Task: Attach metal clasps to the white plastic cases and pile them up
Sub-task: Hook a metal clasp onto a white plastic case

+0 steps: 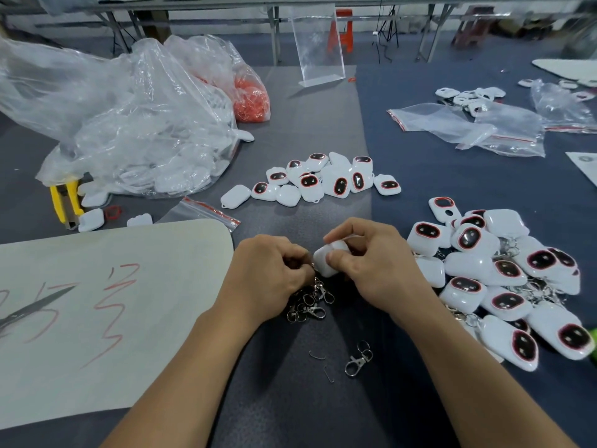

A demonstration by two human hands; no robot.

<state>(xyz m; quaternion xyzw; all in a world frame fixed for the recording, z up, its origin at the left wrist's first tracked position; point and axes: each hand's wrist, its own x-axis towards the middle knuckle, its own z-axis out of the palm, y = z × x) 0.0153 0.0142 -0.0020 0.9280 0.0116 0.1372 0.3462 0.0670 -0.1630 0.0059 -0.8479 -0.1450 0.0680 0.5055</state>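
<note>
My right hand point(371, 257) grips a white plastic case point(326, 258) at the table's middle. Touching the case's left corner, my left hand point(268, 273) is closed on a metal clasp point(311, 266), mostly hidden by the fingers. Below my hands lies a small heap of loose clasps point(308, 302). One more clasp point(357, 358) lies alone nearer to me. A pile of cases with clasps attached point(504, 279) spreads at the right. Several cases without clasps point(323, 181) lie beyond my hands.
A big clear bag of white parts point(135, 124) and a bag of orange rings point(250, 95) sit at the back left. A white sheet with scissors point(35, 307) lies on my left. Empty zip bags point(468, 127) lie at the back right, an acrylic stand point(318, 46) behind.
</note>
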